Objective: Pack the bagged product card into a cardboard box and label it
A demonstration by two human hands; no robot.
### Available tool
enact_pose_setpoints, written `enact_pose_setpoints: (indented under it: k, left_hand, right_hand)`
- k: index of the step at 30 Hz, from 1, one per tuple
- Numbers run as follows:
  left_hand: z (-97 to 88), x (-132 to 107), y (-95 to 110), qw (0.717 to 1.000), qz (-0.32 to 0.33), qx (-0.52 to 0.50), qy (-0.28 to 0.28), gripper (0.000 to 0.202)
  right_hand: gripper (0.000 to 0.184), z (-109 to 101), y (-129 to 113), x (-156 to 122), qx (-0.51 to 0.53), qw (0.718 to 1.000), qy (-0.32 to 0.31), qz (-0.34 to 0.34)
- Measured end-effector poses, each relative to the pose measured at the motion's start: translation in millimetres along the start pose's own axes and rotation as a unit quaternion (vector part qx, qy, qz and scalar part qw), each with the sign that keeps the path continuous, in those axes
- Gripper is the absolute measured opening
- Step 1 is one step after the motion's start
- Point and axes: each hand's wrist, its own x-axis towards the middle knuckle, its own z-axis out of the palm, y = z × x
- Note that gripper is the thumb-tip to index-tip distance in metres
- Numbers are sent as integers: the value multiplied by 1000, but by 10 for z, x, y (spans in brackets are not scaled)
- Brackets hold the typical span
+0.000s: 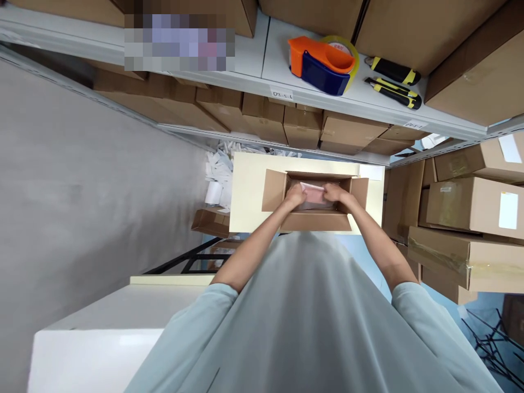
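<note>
An open cardboard box [316, 221] stands on a cream-coloured table [249, 191], its flaps folded outward. Both hands reach down into it. Between them is a flat pink packet [313, 193], gripped near its two ends. My left hand [295, 195] is closed on the packet's left end, and my right hand [333, 192] is closed on its right end. Something clear or pale, perhaps plastic wrapping, lies below the packet inside the box. The fingertips are small and partly hidden.
Above the table, a grey shelf [245, 60] carries an orange and blue tape dispenser [321, 63] and two utility knives [395, 82]. Cardboard boxes fill the shelving. More boxes [462, 207] are stacked at the right. White paper scraps [221, 169] lie left of the table.
</note>
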Motion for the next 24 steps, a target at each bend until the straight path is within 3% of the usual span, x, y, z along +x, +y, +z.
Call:
enact_pose_setpoints:
  k: [7,10,13,15,18,20,21,24]
  left_hand:
    - [80,33,120,995,-68,33,-70,47]
    - [27,-65,180,996,-57,35,-61,49]
    - [-107,-328,138,999,-20,23,-35,49]
    - [-239,-588,7,999,33,-6,9,47]
    - [-436,-992,-313,973,134,-68,178,38]
    - [-515,-1182,-532,943,119,-43,308,45]
    - [-530,-1242,-621,935,92,-31,340,54]
    - [-482,-1319,-766,942,6,-20,334,69]
  right_hand:
    - [39,94,-99,217,-19,996,-53,65]
    - [44,102,-146,123,-23,997,-25,73]
    - [51,124,-115,-195,-28,997,45,54]
    - [56,165,-10,-517,-21,993,114,17]
    - [50,242,247,-991,39,959,265,-90]
    - [47,260,420,-1177,52,929,348,-118]
    - [46,249,492,-1213,47,917,380,-109]
    - [45,140,629,-1125,37,899,432,-57]
